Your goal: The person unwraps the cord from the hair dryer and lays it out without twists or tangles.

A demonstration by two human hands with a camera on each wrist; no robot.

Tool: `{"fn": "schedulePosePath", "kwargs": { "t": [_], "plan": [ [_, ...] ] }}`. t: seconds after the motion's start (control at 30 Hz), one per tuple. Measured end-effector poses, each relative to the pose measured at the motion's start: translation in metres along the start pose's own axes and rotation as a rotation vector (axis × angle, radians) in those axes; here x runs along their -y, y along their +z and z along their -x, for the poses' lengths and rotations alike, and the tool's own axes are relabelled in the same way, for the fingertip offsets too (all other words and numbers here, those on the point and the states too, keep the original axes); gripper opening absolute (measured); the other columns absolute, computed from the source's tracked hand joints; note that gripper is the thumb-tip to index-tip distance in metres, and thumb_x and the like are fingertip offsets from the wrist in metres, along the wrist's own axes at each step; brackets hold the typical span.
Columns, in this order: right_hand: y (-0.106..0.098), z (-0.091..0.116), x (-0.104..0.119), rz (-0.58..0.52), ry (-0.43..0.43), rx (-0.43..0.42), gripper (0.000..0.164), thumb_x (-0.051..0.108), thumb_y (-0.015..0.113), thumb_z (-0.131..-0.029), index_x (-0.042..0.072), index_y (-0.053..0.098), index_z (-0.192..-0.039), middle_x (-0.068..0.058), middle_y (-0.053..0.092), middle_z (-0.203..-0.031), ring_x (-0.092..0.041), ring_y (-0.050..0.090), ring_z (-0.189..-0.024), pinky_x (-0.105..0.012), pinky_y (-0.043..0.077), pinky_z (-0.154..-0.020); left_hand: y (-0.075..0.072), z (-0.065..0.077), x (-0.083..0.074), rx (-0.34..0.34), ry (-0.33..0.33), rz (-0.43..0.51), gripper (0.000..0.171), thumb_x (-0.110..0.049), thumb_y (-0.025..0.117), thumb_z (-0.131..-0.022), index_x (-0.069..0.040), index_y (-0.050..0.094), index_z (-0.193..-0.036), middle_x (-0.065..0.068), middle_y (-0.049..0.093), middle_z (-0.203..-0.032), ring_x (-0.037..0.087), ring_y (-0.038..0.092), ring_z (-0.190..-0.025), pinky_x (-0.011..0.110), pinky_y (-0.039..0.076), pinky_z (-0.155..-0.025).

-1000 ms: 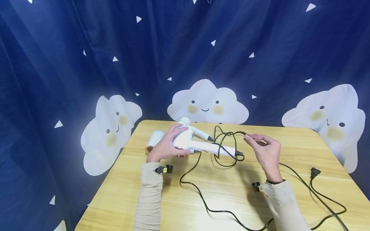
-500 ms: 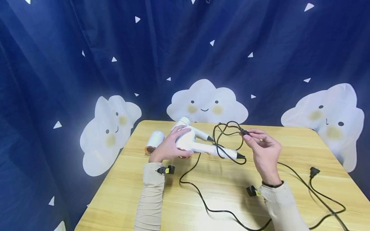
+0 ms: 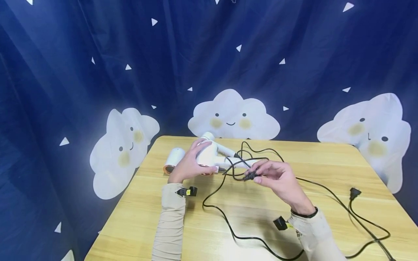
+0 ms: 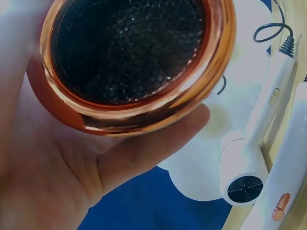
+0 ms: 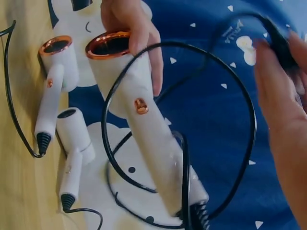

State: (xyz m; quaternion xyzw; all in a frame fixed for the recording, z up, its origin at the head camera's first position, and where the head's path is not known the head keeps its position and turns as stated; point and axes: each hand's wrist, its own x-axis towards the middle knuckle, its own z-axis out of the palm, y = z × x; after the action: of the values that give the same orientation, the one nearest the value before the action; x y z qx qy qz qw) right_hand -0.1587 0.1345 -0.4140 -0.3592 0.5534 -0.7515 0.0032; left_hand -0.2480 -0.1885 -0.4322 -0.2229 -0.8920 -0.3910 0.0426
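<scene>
My left hand (image 3: 189,165) grips the round head of a white hair dryer (image 3: 205,156), thumb on the near side and fingers over the top. In the left wrist view its copper-coloured rim (image 4: 223,52) and dark mesh face the camera. The handle (image 5: 156,143) points right, with a copper-coloured switch on it. My right hand (image 3: 279,179) pinches a black plug (image 3: 250,175) just in front of that handle. Black cord (image 5: 253,120) hangs in loose loops across the handle, which is partly hidden behind the right fingers in the head view.
A second copper-rimmed hair dryer (image 3: 175,158) lies at the left of the wooden table (image 3: 140,214). Behind the held one is a smaller white dryer (image 3: 225,150). A long cord (image 3: 241,238) snakes along the front, and another plug (image 3: 354,193) lies at the right.
My right hand has swung left and lower with the plug, from beyond the handle's end to in front of it. The cord loops shifted left too. My left hand has stayed on the dryer.
</scene>
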Motion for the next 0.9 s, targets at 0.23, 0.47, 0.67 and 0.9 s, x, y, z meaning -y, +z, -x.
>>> {"fn": "schedulePosePath", "kwargs": {
  "t": [0.23,0.47,0.67,0.9],
  "plan": [
    [-0.009,0.001,-0.012,0.143,0.273,0.264,0.026,-0.010,0.069,-0.089,-0.006,0.067,-0.115,-0.009,0.078,-0.113,-0.021,0.076,-0.107,-0.032,0.061,-0.089,-0.007,0.003,0.005,-0.104,0.008,0.010,0.095,-0.046,0.093,-0.068,-0.028,0.051,-0.152,-0.001,0.033,-0.166,0.032,0.047,-0.141,0.057,0.043,-0.111],
    [-0.023,0.002,-0.033,0.170,0.479,0.432,0.025,-0.003,0.070,-0.092,-0.005,0.071,-0.117,-0.024,0.075,-0.117,-0.020,0.076,-0.106,-0.031,0.061,-0.087,-0.013,0.004,0.006,-0.168,0.012,0.057,0.094,-0.047,0.093,-0.068,-0.028,0.052,-0.151,-0.002,0.034,-0.166,0.034,0.045,-0.143,0.059,0.041,-0.113],
    [-0.040,0.008,-0.051,0.305,0.577,0.372,0.028,-0.002,0.071,-0.090,-0.008,0.070,-0.117,-0.027,0.075,-0.112,-0.002,0.068,-0.074,-0.019,0.054,-0.069,-0.015,0.006,0.005,-0.194,0.003,0.093,0.095,-0.044,0.095,-0.067,-0.031,0.052,-0.151,-0.005,0.034,-0.166,0.033,0.043,-0.146,0.058,0.039,-0.115],
    [-0.054,0.013,-0.053,0.555,0.678,0.074,0.023,0.005,0.076,-0.087,0.001,0.073,-0.110,-0.016,0.074,-0.115,-0.028,0.067,-0.106,-0.040,0.051,-0.091,-0.021,0.008,0.003,-0.221,-0.011,0.123,0.095,-0.042,0.096,-0.067,-0.036,0.052,-0.150,-0.004,0.033,-0.166,0.032,0.040,-0.148,0.060,0.037,-0.117]
  ]
}}
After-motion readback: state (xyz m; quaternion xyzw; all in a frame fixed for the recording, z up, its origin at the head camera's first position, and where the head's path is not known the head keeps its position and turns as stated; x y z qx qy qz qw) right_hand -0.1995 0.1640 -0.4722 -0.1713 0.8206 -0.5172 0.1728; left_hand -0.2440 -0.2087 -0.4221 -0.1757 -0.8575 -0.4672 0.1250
